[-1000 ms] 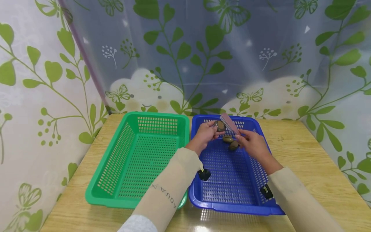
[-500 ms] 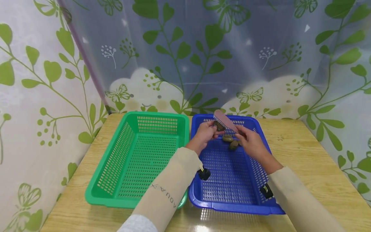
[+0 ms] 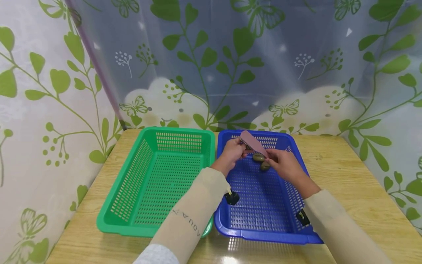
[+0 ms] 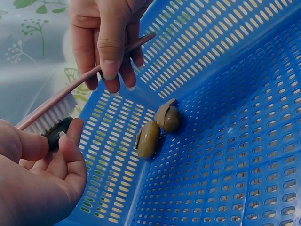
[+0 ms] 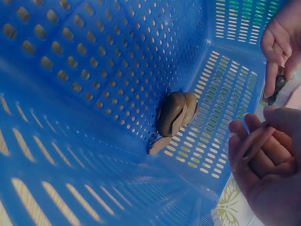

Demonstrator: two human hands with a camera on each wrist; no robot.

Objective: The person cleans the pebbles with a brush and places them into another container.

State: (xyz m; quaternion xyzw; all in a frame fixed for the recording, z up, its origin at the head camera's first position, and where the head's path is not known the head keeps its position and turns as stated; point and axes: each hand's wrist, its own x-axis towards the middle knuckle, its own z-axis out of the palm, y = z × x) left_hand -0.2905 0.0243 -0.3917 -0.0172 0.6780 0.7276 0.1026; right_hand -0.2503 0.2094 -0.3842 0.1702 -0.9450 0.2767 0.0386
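My left hand (image 3: pixel 233 151) pinches a dark snail (image 4: pixel 59 133) between thumb and fingers above the back of the blue basket (image 3: pixel 267 235). Bristles of a pink-handled brush (image 3: pixel 254 142) press onto the snail, and from the head the brush covers most of it. The thin handle end is gripped by my right hand (image 3: pixel 286 163), its thumb lying along it. Below the hands, two olive-brown snails (image 4: pixel 149 140) lie side by side against the basket's wall, each with a brown flap showing. The right wrist view has this pair (image 5: pixel 174 113) overlapping.
A green basket (image 3: pixel 106 205) stands close at the left of the blue one on a wooden table (image 3: pixel 349 183). Behind hangs a leaf-patterned curtain (image 3: pixel 211 66). Black camera mounts (image 3: pixel 232 198) sit at both wrists.
The brush has swung left and come down over the held snail, whose brown underside was visible earlier. My right hand has shifted slightly left; my left hand stays in place.
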